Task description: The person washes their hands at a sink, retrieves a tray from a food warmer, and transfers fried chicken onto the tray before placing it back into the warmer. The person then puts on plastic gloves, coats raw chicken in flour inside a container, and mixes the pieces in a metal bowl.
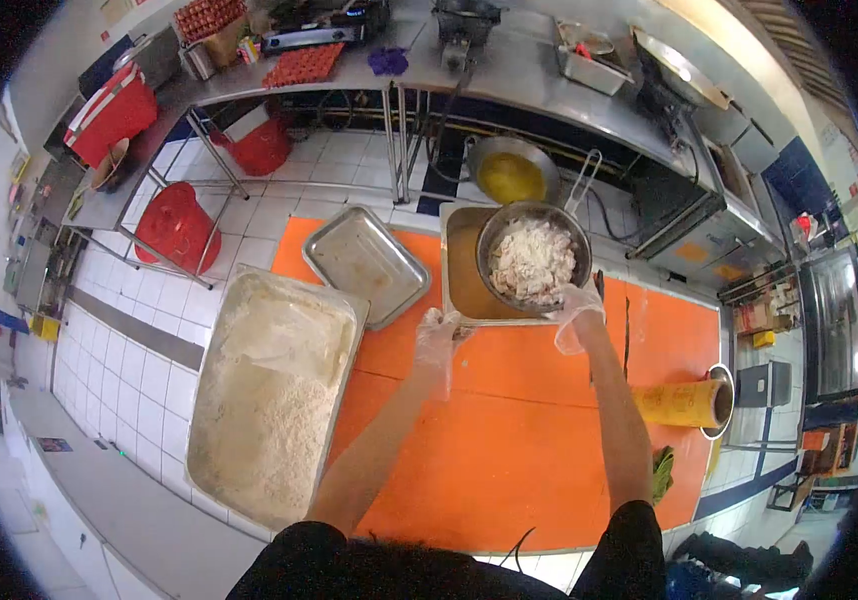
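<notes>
A round metal strainer point(485, 250) full of pale, flour-dusted pieces of what looks like raw meat point(531, 262) rests over a rectangular metal pan point(464, 222) of brownish liquid. My right hand point(577, 312), in a clear plastic glove, grips the strainer's near rim. Also gloved, my left hand point(437, 342) has its fingers curled at the pan's near left corner; the fingertips are partly hidden. Left of it sits a shallow metal tray point(367, 262). A large tray point(349, 345) holding flour point(274, 430) stands further left.
An orange table point(479, 430) carries these trays. To the right lie a yellow film roll point(684, 403) and a green cloth point(662, 474). Beyond the table are a wok of yellow oil point(512, 177), a steel counter point(529, 85) and a red bucket point(177, 228).
</notes>
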Motion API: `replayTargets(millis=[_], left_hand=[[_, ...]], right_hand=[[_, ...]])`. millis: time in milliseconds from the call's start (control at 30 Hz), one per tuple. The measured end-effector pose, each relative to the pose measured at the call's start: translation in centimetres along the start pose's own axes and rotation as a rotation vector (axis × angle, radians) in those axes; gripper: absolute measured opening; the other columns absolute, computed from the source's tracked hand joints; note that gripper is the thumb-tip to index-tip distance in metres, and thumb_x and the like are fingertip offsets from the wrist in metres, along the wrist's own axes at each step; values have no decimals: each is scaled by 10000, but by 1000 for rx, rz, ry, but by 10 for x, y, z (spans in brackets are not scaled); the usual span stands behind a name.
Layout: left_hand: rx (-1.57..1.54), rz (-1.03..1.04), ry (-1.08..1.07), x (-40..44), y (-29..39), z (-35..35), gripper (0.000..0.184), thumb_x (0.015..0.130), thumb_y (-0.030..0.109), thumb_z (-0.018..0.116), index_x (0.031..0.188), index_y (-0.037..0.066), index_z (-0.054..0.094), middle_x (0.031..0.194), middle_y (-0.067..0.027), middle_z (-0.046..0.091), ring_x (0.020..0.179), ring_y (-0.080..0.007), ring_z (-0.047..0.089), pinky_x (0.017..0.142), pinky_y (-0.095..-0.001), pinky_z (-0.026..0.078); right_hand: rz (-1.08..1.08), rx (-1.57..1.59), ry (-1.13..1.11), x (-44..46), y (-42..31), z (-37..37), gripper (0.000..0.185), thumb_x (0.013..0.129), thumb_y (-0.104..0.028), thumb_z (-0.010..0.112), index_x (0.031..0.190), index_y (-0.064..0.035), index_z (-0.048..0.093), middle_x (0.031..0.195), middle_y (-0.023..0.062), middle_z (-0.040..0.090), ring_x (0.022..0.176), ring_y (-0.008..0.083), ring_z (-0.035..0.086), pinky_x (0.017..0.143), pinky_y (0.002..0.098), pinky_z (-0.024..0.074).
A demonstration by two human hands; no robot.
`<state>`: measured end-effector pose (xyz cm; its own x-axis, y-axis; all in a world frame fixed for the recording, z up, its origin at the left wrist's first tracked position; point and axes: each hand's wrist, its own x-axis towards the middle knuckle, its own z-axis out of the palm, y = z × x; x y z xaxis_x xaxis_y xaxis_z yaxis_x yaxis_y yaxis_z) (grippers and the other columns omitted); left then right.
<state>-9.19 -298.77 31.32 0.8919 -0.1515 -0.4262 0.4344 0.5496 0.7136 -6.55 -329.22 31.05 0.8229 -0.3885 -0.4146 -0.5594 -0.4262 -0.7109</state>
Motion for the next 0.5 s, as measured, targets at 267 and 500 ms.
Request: replayTargets(millis=[267,500], left_hand=[[-256,10,16,-49,-56,2,114,932,-6,546,924,56,451,959,-97,613,820,-174,638,852,-330,572],[-162,-33,27,-89,-66,-18,101,928,-11,541,922,48,459,1007,-118,621,898,-203,647,895,-341,558]], right_hand=[[-34,280,68,-75,-54,-28,566,887,-123,583,1424,-125,403,923,16,603,683,140,532,524,308,461],[-138,300,-6,-48,12,-39,559,891,-136,498,1436,-94,378,925,68,644,712,164,591,544,365,485]])
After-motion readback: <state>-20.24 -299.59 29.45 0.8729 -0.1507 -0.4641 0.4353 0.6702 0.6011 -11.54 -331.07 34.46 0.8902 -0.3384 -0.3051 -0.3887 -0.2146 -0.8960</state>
